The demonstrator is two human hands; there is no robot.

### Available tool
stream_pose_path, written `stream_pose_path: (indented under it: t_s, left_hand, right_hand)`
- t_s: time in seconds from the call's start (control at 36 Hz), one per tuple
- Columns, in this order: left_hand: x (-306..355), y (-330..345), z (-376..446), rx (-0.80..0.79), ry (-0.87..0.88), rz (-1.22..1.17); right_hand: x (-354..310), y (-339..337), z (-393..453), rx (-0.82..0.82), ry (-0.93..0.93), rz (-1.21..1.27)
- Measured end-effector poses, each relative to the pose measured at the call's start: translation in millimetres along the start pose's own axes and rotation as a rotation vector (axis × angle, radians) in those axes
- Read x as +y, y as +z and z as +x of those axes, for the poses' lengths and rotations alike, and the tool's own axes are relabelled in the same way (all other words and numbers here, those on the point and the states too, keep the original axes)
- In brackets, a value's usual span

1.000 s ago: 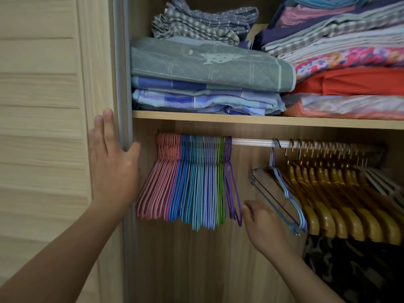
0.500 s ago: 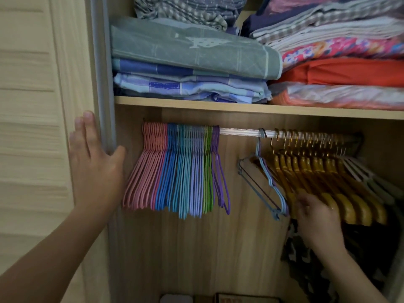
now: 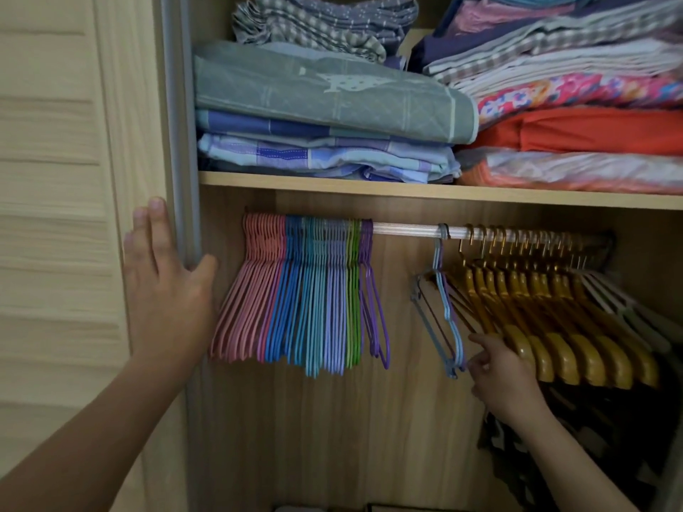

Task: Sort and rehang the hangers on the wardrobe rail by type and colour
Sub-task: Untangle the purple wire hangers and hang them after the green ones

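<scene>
The left hand lies flat on the wardrobe door edge, fingers straight and relaxed, gripping nothing. On the rail, thin hangers bunch at the left, grouped pink, blue, lilac, green, purple. A blue-grey hanger hangs alone mid-rail, beside the wooden hangers. The right hand reaches its lower end; whether the fingers pinch it cannot be told. No writing is readable on the folded linens above.
</scene>
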State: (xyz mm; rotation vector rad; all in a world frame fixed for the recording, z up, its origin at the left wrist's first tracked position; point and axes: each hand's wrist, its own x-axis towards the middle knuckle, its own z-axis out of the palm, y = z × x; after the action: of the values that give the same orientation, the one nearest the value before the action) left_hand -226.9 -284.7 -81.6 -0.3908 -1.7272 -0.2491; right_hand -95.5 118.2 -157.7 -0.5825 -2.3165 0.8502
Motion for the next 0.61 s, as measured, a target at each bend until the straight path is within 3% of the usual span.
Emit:
stream_pose_path:
  t_s: [0.31, 0.44, 0.61]
  left_hand:
    - [-0.2, -0.5, 1.0, 0.000, 0.008, -0.002]
    - [-0.6, 0.0, 0.3, -0.014, -0.002, 0.012]
    - [-0.6, -0.3, 0.1, -0.018, -0.006, 0.023]
  right_hand:
    - [-17.2, 14.8, 4.8, -0.205, 0.054, 0.175]
    - [-25.9, 25.9, 0.7, -0.229, 0.019, 0.306]
    - [-32.7, 43.3, -1.0, -0.169, -0.032, 0.284]
